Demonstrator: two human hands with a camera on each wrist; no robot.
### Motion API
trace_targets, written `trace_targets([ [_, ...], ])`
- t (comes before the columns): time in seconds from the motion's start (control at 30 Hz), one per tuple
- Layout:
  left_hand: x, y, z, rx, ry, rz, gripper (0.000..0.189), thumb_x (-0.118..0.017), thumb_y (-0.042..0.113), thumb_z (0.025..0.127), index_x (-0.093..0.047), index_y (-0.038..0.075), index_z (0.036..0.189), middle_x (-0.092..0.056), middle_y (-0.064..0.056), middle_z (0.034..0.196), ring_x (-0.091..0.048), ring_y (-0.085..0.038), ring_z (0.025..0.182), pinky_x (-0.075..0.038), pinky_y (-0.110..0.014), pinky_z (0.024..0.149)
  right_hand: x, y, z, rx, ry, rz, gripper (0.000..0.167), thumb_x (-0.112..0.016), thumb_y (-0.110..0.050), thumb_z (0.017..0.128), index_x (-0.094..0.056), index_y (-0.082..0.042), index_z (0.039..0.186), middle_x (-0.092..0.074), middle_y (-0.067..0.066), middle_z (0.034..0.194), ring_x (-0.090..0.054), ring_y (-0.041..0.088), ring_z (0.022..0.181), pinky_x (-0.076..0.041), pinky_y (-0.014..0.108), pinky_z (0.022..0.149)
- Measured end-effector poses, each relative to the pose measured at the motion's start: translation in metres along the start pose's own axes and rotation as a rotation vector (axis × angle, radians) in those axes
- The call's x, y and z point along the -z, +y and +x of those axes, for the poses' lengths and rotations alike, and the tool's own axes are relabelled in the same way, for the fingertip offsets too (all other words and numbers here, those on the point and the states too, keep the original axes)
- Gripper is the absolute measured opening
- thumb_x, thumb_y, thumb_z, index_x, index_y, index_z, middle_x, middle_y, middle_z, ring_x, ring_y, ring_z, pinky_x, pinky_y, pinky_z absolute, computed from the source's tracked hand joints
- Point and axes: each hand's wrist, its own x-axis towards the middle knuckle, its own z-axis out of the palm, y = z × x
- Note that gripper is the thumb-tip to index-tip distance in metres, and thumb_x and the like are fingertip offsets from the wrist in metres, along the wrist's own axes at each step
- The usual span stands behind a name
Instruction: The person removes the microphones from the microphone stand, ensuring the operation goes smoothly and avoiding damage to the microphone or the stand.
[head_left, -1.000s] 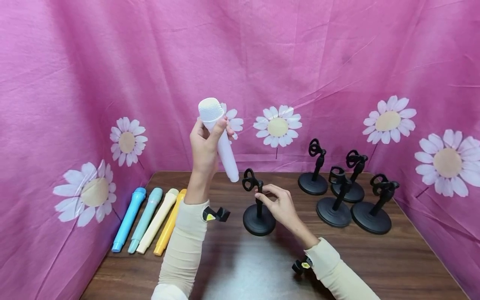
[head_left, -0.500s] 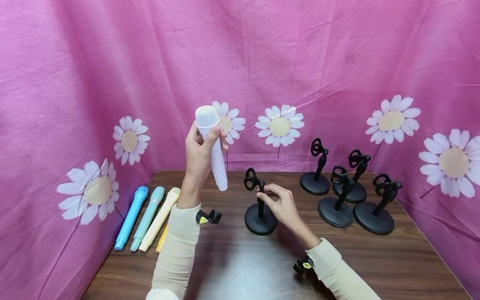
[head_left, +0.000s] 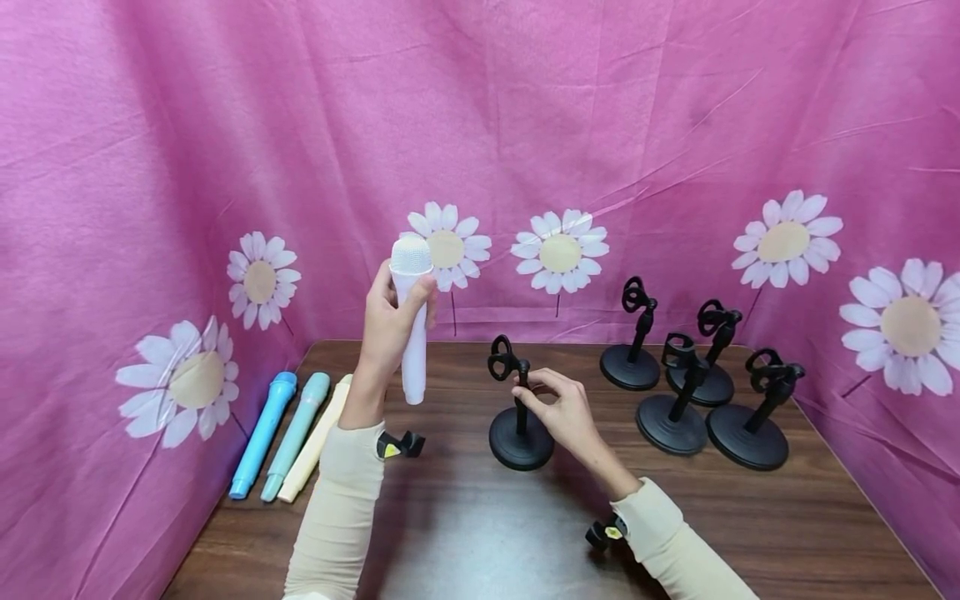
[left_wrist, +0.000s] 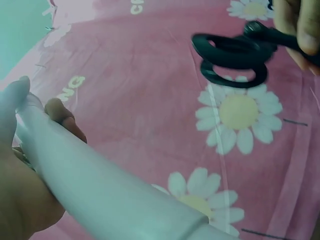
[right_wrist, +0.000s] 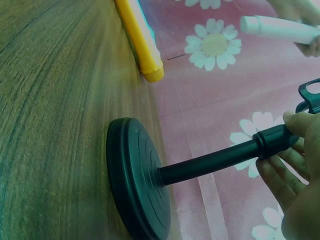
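Observation:
A white microphone [head_left: 415,350] is gripped near its head by my left hand [head_left: 386,321], raised above the table with its head up and tail down. In the left wrist view the microphone's smooth body [left_wrist: 115,185] runs down to the lower right. My right hand [head_left: 558,408] pinches the upper post of a black microphone stand [head_left: 521,442], whose round base rests on the table. The stand's ring-shaped clip [head_left: 501,358] faces left, toward the microphone but apart from it. From the right wrist view, thumb and fingers [right_wrist: 280,180] close round the post just under the clip.
Blue [head_left: 262,433], teal [head_left: 296,437] and cream [head_left: 315,442] microphones lie side by side at the left; a yellow one [right_wrist: 142,40] shows in the right wrist view. Several more black stands [head_left: 671,425] stand at the right. A pink flowered cloth [head_left: 480,125] encloses the table [head_left: 480,533].
My left hand has moved left and down with the white microphone, which now hangs closer to upright. The forearm now covers the yellow microphone in the head view. My right hand stays on the stand.

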Motion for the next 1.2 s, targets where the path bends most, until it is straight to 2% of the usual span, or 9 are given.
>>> trace_targets([
  [0.23, 0.016, -0.013, -0.007, 0.14, -0.02, 0.144, 0.029, -0.07, 0.022, 0.104, -0.053, 0.013, 0.125, -0.061, 0.0, 0.07, -0.058, -0.016, 0.057, -0.05, -0.028, 0.057, 0.002, 0.001, -0.001, -0.023, -0.028, 0.017, 0.014, -0.087, -0.013, 0.09, -0.082, -0.013, 0.102, -0.081, 0.001, 0.096, -0.076, 0.016, 0.086, -0.065, 0.036, 0.079],
  [0.4, 0.025, -0.024, -0.009, 0.226, -0.025, 0.164, 0.037, -0.068, 0.014, 0.103, -0.048, 0.006, 0.132, -0.062, -0.001, 0.076, -0.06, -0.017, 0.062, -0.052, -0.029, 0.062, 0.003, 0.003, -0.003, -0.037, -0.027, 0.006, 0.015, -0.087, -0.016, 0.089, -0.082, -0.015, 0.103, -0.081, 0.0, 0.096, -0.076, 0.014, 0.087, -0.065, 0.034, 0.081],
  [0.6, 0.035, -0.036, -0.011, 0.304, -0.028, 0.2, 0.047, -0.061, 0.003, 0.101, -0.041, 0.0, 0.144, -0.06, -0.005, 0.089, -0.063, -0.019, 0.069, -0.056, -0.028, 0.067, 0.003, 0.005, -0.001, -0.015, -0.037, 0.021, 0.016, -0.088, -0.014, 0.088, -0.082, -0.016, 0.103, -0.08, -0.001, 0.097, -0.074, 0.01, 0.089, -0.065, 0.032, 0.082],
  [0.87, 0.048, -0.056, -0.019, 0.365, -0.039, 0.327, 0.054, -0.065, 0.008, 0.101, -0.044, 0.0, 0.15, -0.061, -0.008, 0.097, -0.067, -0.029, 0.071, -0.054, -0.027, 0.064, 0.005, 0.006, -0.001, -0.041, -0.077, 0.03, 0.022, -0.09, -0.017, 0.087, -0.081, -0.02, 0.106, -0.079, -0.005, 0.098, -0.073, 0.007, 0.092, -0.064, 0.03, 0.085],
  [1.07, 0.058, -0.074, -0.03, 0.428, -0.081, 0.434, 0.063, -0.069, 0.011, 0.1, -0.041, 0.001, 0.156, -0.066, -0.022, 0.122, -0.07, -0.02, 0.073, -0.056, -0.026, 0.068, 0.006, 0.004, -0.002, -0.056, -0.084, 0.033, 0.024, -0.09, -0.016, 0.087, -0.08, -0.019, 0.108, -0.079, -0.004, 0.1, -0.073, 0.009, 0.093, -0.064, 0.029, 0.085],
  [1.2, 0.063, -0.091, -0.04, 0.473, -0.093, 0.503, 0.066, -0.072, 0.012, 0.098, -0.042, 0.003, 0.157, -0.065, -0.026, 0.136, -0.073, -0.02, 0.075, -0.062, -0.033, 0.075, 0.006, 0.004, -0.002, -0.068, -0.084, 0.029, 0.023, -0.09, -0.017, 0.087, -0.08, -0.019, 0.108, -0.078, -0.004, 0.099, -0.072, 0.008, 0.093, -0.064, 0.028, 0.085],
])
